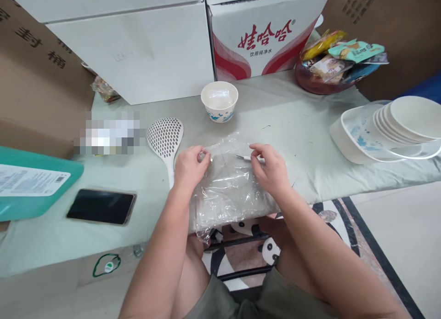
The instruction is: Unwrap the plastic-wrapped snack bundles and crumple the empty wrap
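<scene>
Clear plastic [225,190] lies on the bench [292,126], probably light, limp and slippery, best taken by its edges. The left hand [191,167] seemingly pinches a small object [201,156]; the right hand [271,167] clamps a slim white tool [248,158].

Red characters on the white-and-red box [263,45] are reading 娃哈哈 with a small ® mark, and darker ones beneath are spelling 饮用纯净水. Well left of that box, a brown carton [37,82] is showing 封 and 桶. Nearer than the box, at far left, a teal jug [37,206] is bearing a label [32,181] with a barcode [62,178] and unreadable print.
</scene>
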Demonstrator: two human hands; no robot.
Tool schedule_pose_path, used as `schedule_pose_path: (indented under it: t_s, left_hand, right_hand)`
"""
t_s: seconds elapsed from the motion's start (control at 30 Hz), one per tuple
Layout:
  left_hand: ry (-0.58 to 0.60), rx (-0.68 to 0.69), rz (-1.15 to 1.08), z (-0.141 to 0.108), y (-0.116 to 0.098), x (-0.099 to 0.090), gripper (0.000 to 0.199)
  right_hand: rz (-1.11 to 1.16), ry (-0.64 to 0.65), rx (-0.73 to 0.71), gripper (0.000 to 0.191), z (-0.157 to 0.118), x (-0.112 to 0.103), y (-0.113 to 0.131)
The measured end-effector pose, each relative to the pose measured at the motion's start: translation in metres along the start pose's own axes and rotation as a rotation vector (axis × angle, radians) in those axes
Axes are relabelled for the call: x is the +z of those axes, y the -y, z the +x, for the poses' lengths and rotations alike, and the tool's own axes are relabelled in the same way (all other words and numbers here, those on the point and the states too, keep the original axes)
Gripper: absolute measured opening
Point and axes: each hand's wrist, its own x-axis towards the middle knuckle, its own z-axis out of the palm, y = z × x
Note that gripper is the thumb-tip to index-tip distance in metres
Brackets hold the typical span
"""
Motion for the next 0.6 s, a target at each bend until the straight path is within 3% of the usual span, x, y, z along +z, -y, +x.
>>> schedule_pose_path:
  t_s: [0.13,0.3,0.43,0.53,0.6]
  left_hand:
    - [-0.096,-0.038,-0.487,-0.003,0.003,-0.01,0.015]
    - [-0.268,-0.331,-1.135,0.001,0.004,-0.021,0.024]
    - [-0.385,-0.512,-1.391,0.009,0.006,-0.027,0.016]
    - [-0.346,-0.567,-1.477,0.011,0.009,-0.027,0.012]
    - [-0.272,-0.521,-1.478,0.01,0.01,-0.026,0.015]
  right_hand:
    - [0.144,-0.108,0.124,0.031,0.001,-0.001,0.0]
    - [0.349,-0.164,0.324,0.03,0.003,-0.006,-0.002]
    - [0.433,-0.123,0.338,0.031,0.004,-0.001,-0.004]
    - [0.468,-0.059,0.352,0.035,0.003,0.004,-0.001]
    - [0.448,-0.042,0.372,0.035,0.002,0.007,0.004]
